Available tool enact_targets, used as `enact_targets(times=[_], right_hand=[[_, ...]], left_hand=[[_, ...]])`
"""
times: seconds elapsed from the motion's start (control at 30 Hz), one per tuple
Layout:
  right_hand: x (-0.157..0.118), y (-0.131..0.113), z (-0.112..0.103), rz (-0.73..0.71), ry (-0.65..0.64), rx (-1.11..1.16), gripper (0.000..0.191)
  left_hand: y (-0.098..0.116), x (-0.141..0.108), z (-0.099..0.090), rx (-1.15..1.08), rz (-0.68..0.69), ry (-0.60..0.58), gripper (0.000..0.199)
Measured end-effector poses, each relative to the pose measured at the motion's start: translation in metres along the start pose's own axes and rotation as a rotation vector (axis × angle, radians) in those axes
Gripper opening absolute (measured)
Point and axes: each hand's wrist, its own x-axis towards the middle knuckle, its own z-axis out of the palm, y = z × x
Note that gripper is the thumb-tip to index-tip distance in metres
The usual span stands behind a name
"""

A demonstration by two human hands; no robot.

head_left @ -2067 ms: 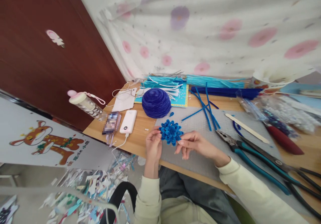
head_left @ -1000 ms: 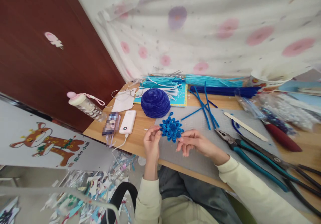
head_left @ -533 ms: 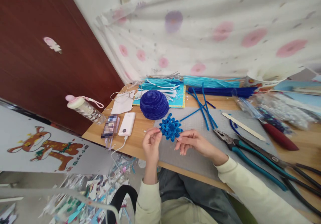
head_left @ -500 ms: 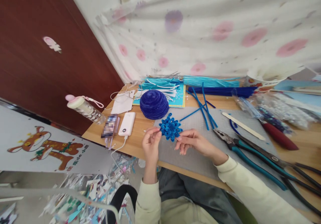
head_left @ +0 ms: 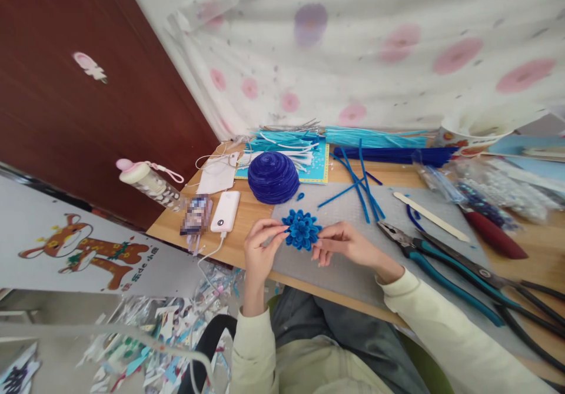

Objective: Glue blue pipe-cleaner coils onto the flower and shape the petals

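Observation:
A blue pipe-cleaner flower (head_left: 302, 229) with layered looped petals is held over the grey mat near the table's front edge. My left hand (head_left: 261, 246) pinches its left side between thumb and fingertips. On the right side, my right hand (head_left: 339, 243) grips the petals with thumb and index finger, the other fingers curled below. Just beyond the flower a small blue loop (head_left: 301, 196) lies on the mat. Behind it sits a dark blue wound dome (head_left: 273, 177). Several loose blue pipe cleaners (head_left: 362, 185) lie crossed to the right.
Pliers (head_left: 410, 253), long scissors (head_left: 481, 273), a wooden stick (head_left: 430, 216) and a red handle (head_left: 494, 232) lie at right. Bundled pipe cleaners (head_left: 392, 155) line the back. A white power bank (head_left: 225, 211) with cable and a bottle (head_left: 150, 183) stand left.
Both hands still hold the flower, which has turned to show its face more squarely. The small loop behind it now shows apart from the petals. The view has shifted slightly.

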Motion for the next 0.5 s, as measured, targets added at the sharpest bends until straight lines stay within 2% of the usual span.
enact_targets(times=[0.3, 0.5], right_hand=[[-0.001, 0.000, 0.000, 0.008, -0.014, 0.049, 0.036], [-0.002, -0.003, 0.000, 0.022, -0.020, 0.088, 0.035]], left_hand=[[-0.005, -0.004, 0.012, -0.057, 0.012, 0.166, 0.015], [-0.009, -0.004, 0.012, -0.139, -0.050, 0.154, 0.011]])
